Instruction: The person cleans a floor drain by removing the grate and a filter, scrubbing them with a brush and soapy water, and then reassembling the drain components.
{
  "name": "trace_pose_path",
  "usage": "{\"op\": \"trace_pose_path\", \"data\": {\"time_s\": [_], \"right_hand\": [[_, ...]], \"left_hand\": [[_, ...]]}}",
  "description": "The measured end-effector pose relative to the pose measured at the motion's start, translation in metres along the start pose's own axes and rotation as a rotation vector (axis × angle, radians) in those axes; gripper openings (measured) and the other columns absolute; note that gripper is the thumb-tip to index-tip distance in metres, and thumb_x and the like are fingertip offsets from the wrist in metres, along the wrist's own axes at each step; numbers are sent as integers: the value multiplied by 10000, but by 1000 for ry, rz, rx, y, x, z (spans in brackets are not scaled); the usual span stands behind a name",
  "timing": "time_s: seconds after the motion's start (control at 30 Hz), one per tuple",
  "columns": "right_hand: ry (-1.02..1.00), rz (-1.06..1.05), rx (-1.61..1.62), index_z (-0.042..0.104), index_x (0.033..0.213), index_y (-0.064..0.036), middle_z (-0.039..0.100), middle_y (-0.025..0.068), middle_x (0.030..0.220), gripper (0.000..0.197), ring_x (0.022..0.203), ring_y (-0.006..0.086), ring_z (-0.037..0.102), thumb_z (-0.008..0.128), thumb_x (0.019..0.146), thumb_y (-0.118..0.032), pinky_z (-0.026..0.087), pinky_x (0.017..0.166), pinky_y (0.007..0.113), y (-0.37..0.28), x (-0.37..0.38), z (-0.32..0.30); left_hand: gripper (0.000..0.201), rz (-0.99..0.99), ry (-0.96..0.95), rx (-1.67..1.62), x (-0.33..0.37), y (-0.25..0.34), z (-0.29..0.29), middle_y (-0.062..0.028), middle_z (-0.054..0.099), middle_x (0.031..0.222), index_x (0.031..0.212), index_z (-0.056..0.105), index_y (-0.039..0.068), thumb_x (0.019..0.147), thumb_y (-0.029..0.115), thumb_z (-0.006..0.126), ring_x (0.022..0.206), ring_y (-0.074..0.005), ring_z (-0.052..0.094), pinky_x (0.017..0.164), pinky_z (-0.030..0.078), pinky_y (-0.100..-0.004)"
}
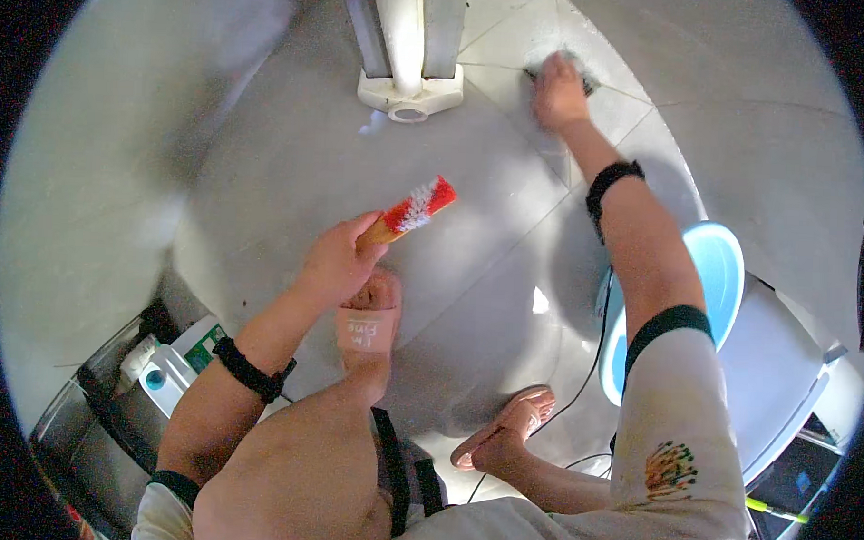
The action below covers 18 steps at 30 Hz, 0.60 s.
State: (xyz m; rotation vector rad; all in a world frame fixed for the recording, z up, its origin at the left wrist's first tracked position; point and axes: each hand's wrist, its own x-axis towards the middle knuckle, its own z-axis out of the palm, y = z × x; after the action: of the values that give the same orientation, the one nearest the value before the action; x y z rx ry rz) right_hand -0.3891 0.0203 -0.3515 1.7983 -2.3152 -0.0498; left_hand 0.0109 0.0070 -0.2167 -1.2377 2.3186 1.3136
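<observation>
My left hand (340, 260) is closed around the wooden handle of a scrub brush (419, 207) with red and white bristles. The brush is held above the grey tiled floor, its bristle end tilted toward the far right. My right hand (559, 95) reaches far out to the floor at the upper right. It lies over a dark, flat thing (588, 85), whose edges show on both sides of the hand; its kind is hidden. Motion blurs the right fingers, so their grip does not show.
A white post base (410, 90) stands on the floor at the top middle. To the right of my knees is a light blue basin (727, 266). A dark crate (93, 430) with a white bottle (169, 375) is at the lower left. A black cable (592, 373) runs past my sandalled foot.
</observation>
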Motion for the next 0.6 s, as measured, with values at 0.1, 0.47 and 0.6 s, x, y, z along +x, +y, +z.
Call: {"op": "trace_pose_path", "data": {"time_s": [0.1, 0.47, 0.6], "right_hand": [[-64, 0, 195, 436, 1251, 52, 434, 208, 1298, 452, 1249, 335, 392, 464, 817, -69, 376, 1023, 391, -43, -36, -23], [-34, 197, 512, 627, 956, -36, 603, 210, 976, 210, 922, 366, 584, 504, 797, -98, 469, 850, 425, 15, -1, -41], [-186, 475, 310, 599, 1038, 9, 575, 199, 1074, 293, 1074, 328, 519, 539, 814, -169, 447, 907, 387, 28, 26, -35]], "left_hand": [[417, -17, 14, 27, -5, 3, -7, -199, 620, 1009, 1227, 527, 116, 831, 226, 598, 945, -369, 588, 805, 472, -429], [411, 3, 5, 53, -8, 6, -7, -208, 614, 1025, 1219, 526, 89, 833, 214, 595, 958, -372, 584, 813, 471, -432], [411, 18, -9, 29, -7, -2, -4, -207, 619, 1003, 1215, 526, 85, 828, 205, 595, 935, -381, 585, 799, 473, -436]]}}
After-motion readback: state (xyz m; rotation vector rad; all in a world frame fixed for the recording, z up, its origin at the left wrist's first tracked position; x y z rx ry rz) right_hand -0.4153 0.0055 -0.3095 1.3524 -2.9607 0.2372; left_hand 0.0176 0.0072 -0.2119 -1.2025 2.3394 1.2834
